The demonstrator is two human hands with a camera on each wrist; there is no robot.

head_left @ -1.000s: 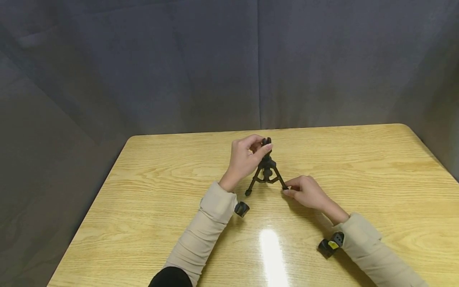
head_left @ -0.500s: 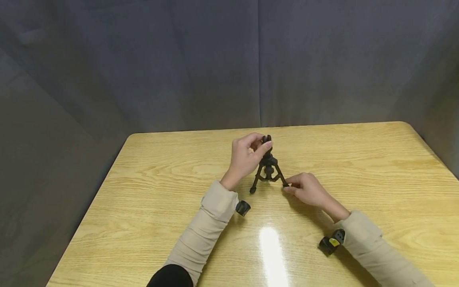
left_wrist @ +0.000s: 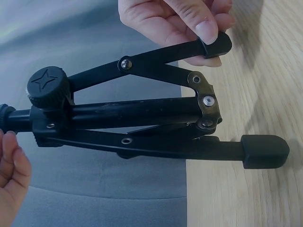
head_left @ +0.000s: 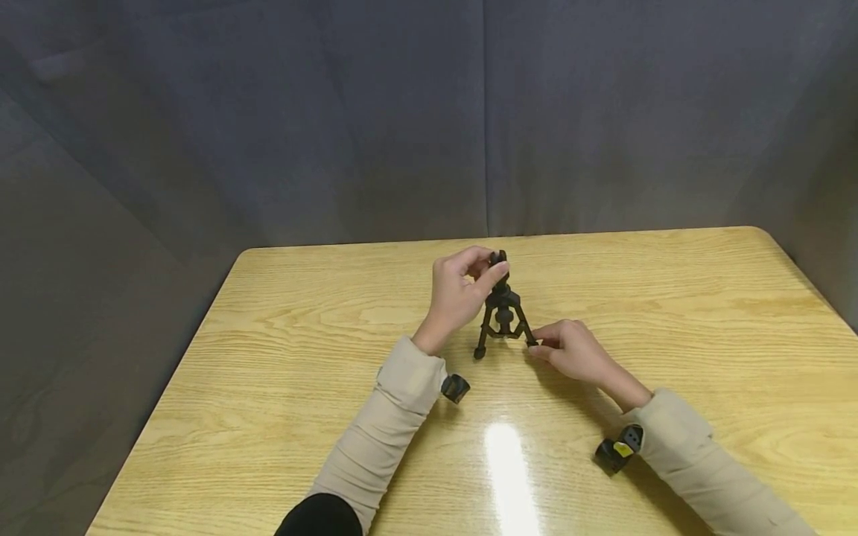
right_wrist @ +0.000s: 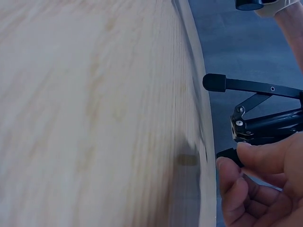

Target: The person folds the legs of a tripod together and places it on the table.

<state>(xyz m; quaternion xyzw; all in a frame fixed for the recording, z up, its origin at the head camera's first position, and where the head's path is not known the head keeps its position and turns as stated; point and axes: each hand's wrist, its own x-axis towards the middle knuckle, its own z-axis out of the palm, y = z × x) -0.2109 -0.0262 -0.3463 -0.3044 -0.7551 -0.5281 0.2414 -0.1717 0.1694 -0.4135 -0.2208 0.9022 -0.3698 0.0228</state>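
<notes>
A small black tripod (head_left: 504, 316) stands upright over the wooden table with its legs partly spread. My left hand (head_left: 459, 294) grips its top between thumb and fingers. My right hand (head_left: 576, 353) pinches the rubber foot (left_wrist: 218, 46) of one leg between thumb and fingers. In the left wrist view, a round knob with a star mark (left_wrist: 47, 86) sits near the tripod's collar, and another leg's foot (left_wrist: 265, 152) points out free. The right wrist view shows a leg foot (right_wrist: 215, 82) beyond the right hand; the pinched one is mostly covered by its fingers.
The wooden table (head_left: 302, 313) reaches back to a dark grey curtain (head_left: 402, 134) behind it and at its sides. Each forearm carries a black wrist camera, the left one (head_left: 456, 388) close to the tripod. A glare patch (head_left: 509, 476) lies on the near tabletop.
The tripod has turned slightly, and its left leg has drawn inward toward the right one. Both hands keep their hold with little movement.
</notes>
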